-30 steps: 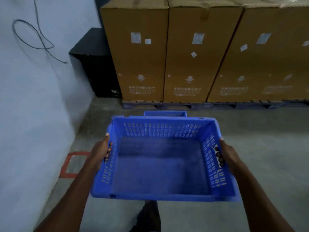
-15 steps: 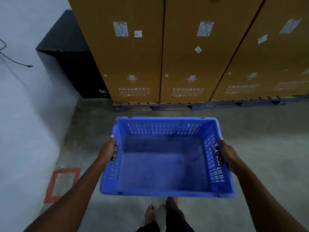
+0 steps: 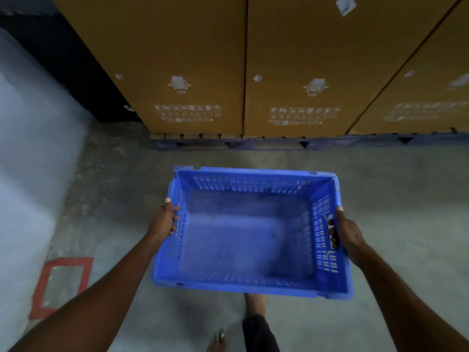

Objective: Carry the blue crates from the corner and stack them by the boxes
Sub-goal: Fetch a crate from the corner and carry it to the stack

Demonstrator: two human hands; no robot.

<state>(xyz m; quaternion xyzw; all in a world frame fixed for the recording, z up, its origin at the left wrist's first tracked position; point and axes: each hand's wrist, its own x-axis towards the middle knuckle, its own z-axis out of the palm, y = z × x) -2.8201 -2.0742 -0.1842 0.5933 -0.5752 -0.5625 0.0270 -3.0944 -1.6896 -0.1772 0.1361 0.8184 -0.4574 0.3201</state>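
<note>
Blue crate (image 3: 250, 235) hangs in the air between the two hands, above the concrete floor (image 3: 393, 189), open side up. Nothing lies in it; only its scuffed, dusty bottom shows, though the picture is blurred there and fine detail cannot be made out. Its walls are pierced with rows of small slots.

On the crate's left wall the left hand (image 3: 163, 219) grips the rim, thumb laid along the top edge and fingers curled against the slotted side. On the opposite wall the right hand (image 3: 346, 233) holds it the same way, thumb on the rim and fingers wrapped inward through or against the slots. So the crate sits straight between both palms, its near edge closer to the body than either hand and its far edge beyond the fingertips.

Below the crate's near edge a bare foot (image 3: 218, 341) and a dark trouser leg (image 3: 258, 331) stand on the floor. Outward of the left forearm a red taped rectangle (image 3: 61, 285) marks the floor beside a pale wall (image 3: 28, 174).

Beyond the fingertips, past a strip of bare floor, tall cardboard boxes (image 3: 302, 72) stand side by side on a low pallet (image 3: 279, 142). Far left of them sits a black object (image 3: 83, 80), apparently a cabinet.
</note>
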